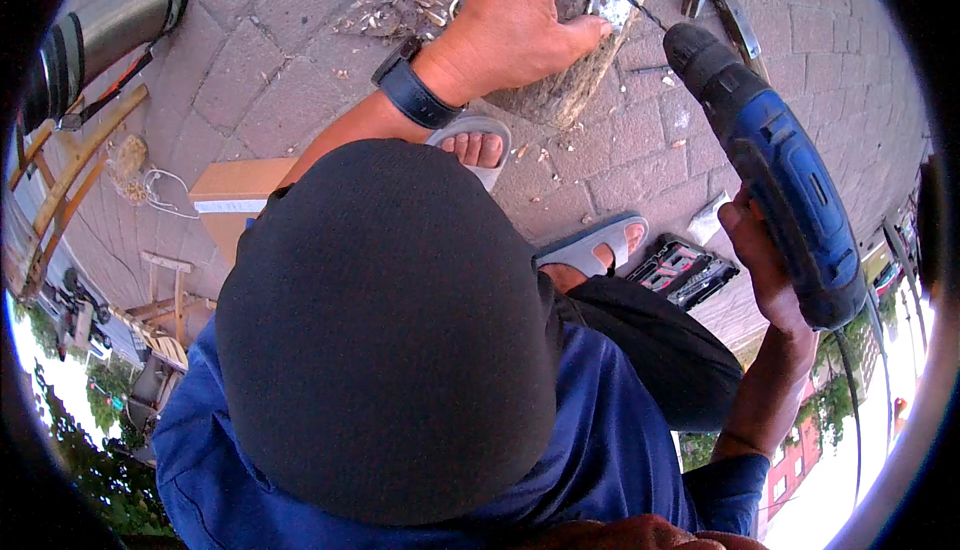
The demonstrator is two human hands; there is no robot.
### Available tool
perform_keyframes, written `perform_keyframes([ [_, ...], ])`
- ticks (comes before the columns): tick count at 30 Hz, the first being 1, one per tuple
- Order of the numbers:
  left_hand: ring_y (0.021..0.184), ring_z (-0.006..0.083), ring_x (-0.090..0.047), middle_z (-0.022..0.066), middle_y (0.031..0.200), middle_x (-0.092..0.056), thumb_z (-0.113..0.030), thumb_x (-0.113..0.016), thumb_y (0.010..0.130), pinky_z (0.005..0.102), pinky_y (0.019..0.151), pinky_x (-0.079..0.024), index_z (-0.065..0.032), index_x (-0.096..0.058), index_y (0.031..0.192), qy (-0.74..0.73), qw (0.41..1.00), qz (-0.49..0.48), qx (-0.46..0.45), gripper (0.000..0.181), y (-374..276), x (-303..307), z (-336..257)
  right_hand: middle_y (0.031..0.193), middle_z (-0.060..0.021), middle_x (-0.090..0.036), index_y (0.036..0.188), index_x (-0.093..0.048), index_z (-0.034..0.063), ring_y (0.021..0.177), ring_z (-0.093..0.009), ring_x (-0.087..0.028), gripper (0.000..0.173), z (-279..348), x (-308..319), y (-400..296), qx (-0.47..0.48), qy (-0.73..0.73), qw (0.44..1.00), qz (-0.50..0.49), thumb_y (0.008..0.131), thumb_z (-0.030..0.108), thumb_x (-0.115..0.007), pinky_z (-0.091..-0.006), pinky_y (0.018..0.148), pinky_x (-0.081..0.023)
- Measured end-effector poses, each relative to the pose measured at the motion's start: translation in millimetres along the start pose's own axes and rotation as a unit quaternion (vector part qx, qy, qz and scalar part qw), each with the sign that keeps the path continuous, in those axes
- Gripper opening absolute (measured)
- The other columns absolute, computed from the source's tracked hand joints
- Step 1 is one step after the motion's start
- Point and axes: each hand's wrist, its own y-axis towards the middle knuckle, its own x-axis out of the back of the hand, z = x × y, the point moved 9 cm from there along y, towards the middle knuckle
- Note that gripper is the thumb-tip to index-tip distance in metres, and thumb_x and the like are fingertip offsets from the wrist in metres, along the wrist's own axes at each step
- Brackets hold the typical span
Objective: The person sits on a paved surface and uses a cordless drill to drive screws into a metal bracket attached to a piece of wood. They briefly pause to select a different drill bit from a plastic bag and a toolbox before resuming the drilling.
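Note:
My left hand (525,21), with a dark watch on the wrist, grips a small perforated metal plate (609,6) between thumb and forefinger, against a rough wooden log (570,96). In my right hand (765,265) is a blue and black corded power drill (802,182), pointing up and left. Its thin drill bit (649,14) reaches over the plate; the tip lies at or near one of the holes, and whether it has entered cannot be told.
A claw hammer (731,14) lies on the brick paving beyond the log. An open tool case (682,272) lies near my sandalled foot. A cardboard box (240,190), wooden chair parts (71,175) and a metal cylinder (124,17) are on the left. Wood chips litter the ground.

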Motion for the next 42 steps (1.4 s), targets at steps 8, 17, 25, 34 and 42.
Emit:
perform_keyframes([
  [8,0.152,0.0515,-0.021,0.0378,0.162,-0.018,-0.01,-0.076,0.076,0.0513,0.123,-0.022,-0.0094,-0.068,0.118,-0.002,1.0,0.001,0.004,0.043,1.1,0.5,-1.4,0.104,-0.0044,-0.076,0.111,-0.075,0.0087,0.096,-0.019,-0.072,0.033,-15.8,-2.3,-6.2,0.05,-0.134,0.989,0.028,0.082,0.018,-0.088,-0.0329,0.089,-0.055],
  [17,0.152,0.0514,-0.021,0.0376,0.163,-0.018,-0.011,-0.076,0.077,0.0513,0.123,-0.021,-0.0104,-0.068,0.118,0.002,1.0,-0.008,-0.014,0.042,-2.2,-1.0,4.6,0.094,-0.0061,-0.07,0.112,-0.069,0.0023,0.081,-0.016,-0.068,0.034,53.7,11.8,28.8,0.134,-0.113,0.984,0.023,0.083,0.014,-0.083,-0.0309,0.078,-0.055],
  [25,0.152,0.0506,-0.022,0.0372,0.161,-0.022,-0.011,-0.076,0.076,0.0507,0.123,-0.022,-0.0101,-0.068,0.118,-0.001,1.0,-0.013,-0.01,0.043,0.3,1.1,-1.3,0.098,-0.0108,-0.071,0.121,-0.066,0.0014,0.09,-0.02,-0.073,0.044,63.5,23.2,35.2,0.147,-0.123,0.981,0.025,0.082,0.012,-0.083,-0.0334,0.083,-0.059],
  [34,0.15,0.0512,-0.024,0.0353,0.16,-0.025,-0.01,-0.076,0.073,0.0513,0.122,-0.024,-0.0092,-0.067,0.116,-0.011,0.999,-0.037,-0.034,0.044,-2.8,2.3,4.0,0.097,-0.0108,-0.07,0.115,-0.064,0.003,0.086,-0.021,-0.073,0.035,67.8,26.1,45.3,0.133,-0.135,0.976,0.109,0.085,0.009,-0.081,-0.0306,0.078,-0.06],
  [42,0.149,0.0521,-0.025,0.0351,0.159,-0.027,-0.009,-0.076,0.072,0.0528,0.122,-0.024,-0.007,-0.066,0.111,0.013,0.999,-0.03,-0.017,0.04,1.3,1.2,2.8,0.093,-0.009,-0.069,0.11,-0.064,0.003,0.082,-0.019,-0.071,0.031,66.5,28.7,52.4,0.076,-0.099,0.987,0.106,0.082,0.007,-0.079,-0.0282,0.078,-0.057],
])
